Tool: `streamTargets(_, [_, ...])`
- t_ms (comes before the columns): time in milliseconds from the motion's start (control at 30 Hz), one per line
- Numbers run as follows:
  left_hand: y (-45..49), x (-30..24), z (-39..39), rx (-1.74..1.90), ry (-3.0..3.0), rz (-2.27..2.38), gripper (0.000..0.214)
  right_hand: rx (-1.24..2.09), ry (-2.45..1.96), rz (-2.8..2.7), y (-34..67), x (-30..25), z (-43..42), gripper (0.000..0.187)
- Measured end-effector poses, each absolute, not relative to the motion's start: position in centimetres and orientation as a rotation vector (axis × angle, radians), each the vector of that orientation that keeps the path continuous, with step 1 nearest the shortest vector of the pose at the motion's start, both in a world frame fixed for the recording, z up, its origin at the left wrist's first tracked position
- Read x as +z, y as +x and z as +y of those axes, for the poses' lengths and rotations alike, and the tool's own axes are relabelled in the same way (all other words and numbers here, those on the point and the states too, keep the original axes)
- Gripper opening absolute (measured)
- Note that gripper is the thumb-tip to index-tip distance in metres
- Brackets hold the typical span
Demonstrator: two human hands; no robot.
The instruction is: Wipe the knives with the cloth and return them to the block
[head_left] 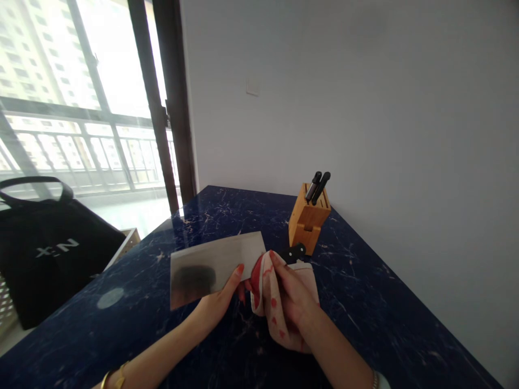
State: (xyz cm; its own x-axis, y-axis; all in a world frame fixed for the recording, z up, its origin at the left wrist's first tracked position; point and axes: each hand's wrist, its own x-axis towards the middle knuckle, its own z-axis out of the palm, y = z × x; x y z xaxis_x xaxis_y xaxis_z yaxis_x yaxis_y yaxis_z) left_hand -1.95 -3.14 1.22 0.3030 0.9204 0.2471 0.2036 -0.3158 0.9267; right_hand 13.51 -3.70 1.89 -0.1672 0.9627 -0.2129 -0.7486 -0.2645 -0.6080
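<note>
A cleaver [217, 265] with a broad steel blade is held above the table in the middle of the head view. My left hand [223, 294] grips it at the lower edge of the blade, thumb flat on the face and fingers behind. A white and red patterned cloth [279, 319] is bunched in my right hand [295, 294], whose fingers are closed. That cloth lies against the blade's right end and covers where blade and handle meet. Beyond it a black riveted handle [295, 253] shows, in line with the blade.
A wooden knife block [306, 227] with two black-handled tools stands behind my right hand on the dark blue marbled table [211, 208]. At the left, a black bag [52, 254] rests on a perforated white basket [125, 246]. A wall borders the right side; windows are at left.
</note>
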Motion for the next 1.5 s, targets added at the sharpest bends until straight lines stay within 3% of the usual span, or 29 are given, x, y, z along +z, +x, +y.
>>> streamTargets(600, [-2.4,2.3,-3.3,0.955,1.647,1.110,0.053,1.359,-0.753,-0.307,16.8,1.7,-1.8,0.016])
streamTargets(967, [-2.3,2.7,-3.8,0.927,1.623,1.041,0.056,1.297,-0.752,-0.376,19.5,2.0,-1.2,0.019])
streamTargets(1500, [-1.9,1.8,-3.8,1.002,1.706,1.044,0.052,1.569,-0.789,-0.229,14.5,2.6,-3.3,0.022])
